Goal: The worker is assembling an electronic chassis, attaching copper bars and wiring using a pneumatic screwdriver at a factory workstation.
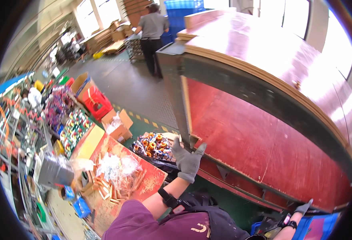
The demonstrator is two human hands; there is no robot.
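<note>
Item: large red plywood board (248,136), tilted on edge. My grey-gloved left hand (187,160) lies spread wide against its lower left edge; my right hand (302,208) touches its bottom edge (grip unclear). Left: open grey floor (136,86); black tray (154,154) holding orange coils (153,145).

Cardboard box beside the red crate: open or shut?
Open. The cardboard box has its flaps spread outward, and pale contents show inside, next to the red crate.
</note>
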